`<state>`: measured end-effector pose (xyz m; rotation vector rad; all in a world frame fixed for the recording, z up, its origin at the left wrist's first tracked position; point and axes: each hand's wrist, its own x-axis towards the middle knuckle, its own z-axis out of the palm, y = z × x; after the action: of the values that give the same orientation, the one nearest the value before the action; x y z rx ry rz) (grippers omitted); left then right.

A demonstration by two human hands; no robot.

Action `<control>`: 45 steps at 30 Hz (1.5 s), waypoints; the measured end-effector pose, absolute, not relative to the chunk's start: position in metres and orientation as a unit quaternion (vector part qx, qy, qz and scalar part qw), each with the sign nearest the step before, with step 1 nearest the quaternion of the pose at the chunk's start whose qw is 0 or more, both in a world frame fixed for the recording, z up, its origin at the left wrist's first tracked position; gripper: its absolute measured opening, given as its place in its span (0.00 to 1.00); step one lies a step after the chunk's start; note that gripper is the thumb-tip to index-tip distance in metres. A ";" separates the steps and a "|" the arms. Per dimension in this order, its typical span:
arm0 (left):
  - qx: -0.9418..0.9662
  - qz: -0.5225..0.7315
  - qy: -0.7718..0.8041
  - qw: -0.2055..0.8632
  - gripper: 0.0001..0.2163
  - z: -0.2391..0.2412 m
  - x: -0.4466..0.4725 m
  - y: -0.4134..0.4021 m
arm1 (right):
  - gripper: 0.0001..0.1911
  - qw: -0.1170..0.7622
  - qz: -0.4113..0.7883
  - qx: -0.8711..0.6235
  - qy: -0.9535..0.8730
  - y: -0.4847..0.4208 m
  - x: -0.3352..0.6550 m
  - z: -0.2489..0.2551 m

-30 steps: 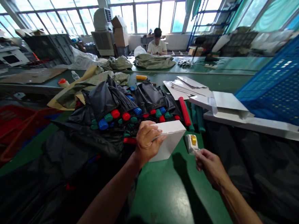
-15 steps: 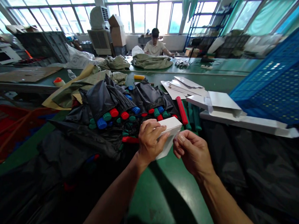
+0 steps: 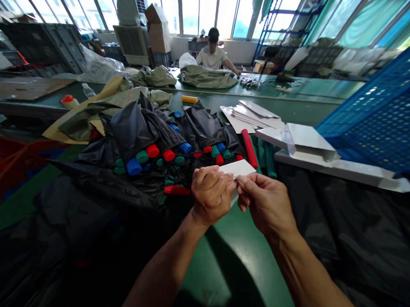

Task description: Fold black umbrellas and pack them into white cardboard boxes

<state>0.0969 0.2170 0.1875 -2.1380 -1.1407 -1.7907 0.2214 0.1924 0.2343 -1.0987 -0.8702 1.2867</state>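
Observation:
A small white cardboard box (image 3: 239,167) is between my hands above the green table. My left hand (image 3: 212,193) is closed around its left side, with the fingers over the top and the thumb in front. At the box's near edge, my right hand (image 3: 267,200) pinches with thumb and forefinger, the tips close to my left thumb. Any small flap or piece in that pinch is hidden. Just beyond lie black plastic bags (image 3: 145,126) with red, green and blue ridged plastic sticks poking out. A red stick (image 3: 249,149) rests beyond my right hand.
Flat white cardboard pieces (image 3: 251,115) and an open white carton (image 3: 309,142) lie at the back right, beside a blue perforated crate (image 3: 384,105). Black bags (image 3: 355,220) cover the right side. A red crate (image 3: 0,172) stands left. A person (image 3: 212,53) sits across the table.
The box has tipped, so its top shows more and its front less. My right fingertips have moved in against its near edge, and my left fingers have curled more.

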 end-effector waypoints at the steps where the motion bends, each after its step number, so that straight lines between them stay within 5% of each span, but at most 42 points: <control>1: -0.709 -0.593 -0.377 0.066 0.03 0.187 0.097 0.217 | 0.18 0.579 0.549 -0.477 -0.369 0.193 0.221 0.236; 12: -0.724 -0.574 -0.378 0.063 0.02 0.190 0.095 0.211 | 0.17 0.563 0.532 -0.541 -0.328 0.194 0.210 0.251; 17: -0.751 -0.550 -0.360 0.061 0.11 0.195 0.088 0.211 | 0.13 0.548 0.526 -0.563 -0.325 0.196 0.209 0.255; 24: -0.819 -0.428 -0.381 0.005 0.16 0.212 0.073 0.208 | 0.20 0.546 0.565 -0.540 -0.300 0.192 0.204 0.249; 31: -0.813 -0.430 -0.392 -0.031 0.18 0.211 0.073 0.202 | 0.28 0.600 0.539 -0.481 -0.343 0.179 0.204 0.212; 38: -0.795 -0.475 -0.378 -0.010 0.15 0.209 0.078 0.205 | 0.29 0.566 0.422 -0.550 -0.445 0.182 0.213 0.187; 45: -0.802 -0.471 -0.367 -0.001 0.14 0.210 0.076 0.210 | 0.30 0.512 0.443 -0.558 -0.480 0.188 0.221 0.194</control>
<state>0.0759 0.2105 0.2104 -2.5215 -1.1529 -1.4821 0.2209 0.1884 0.1939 -1.3422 -1.1552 1.0649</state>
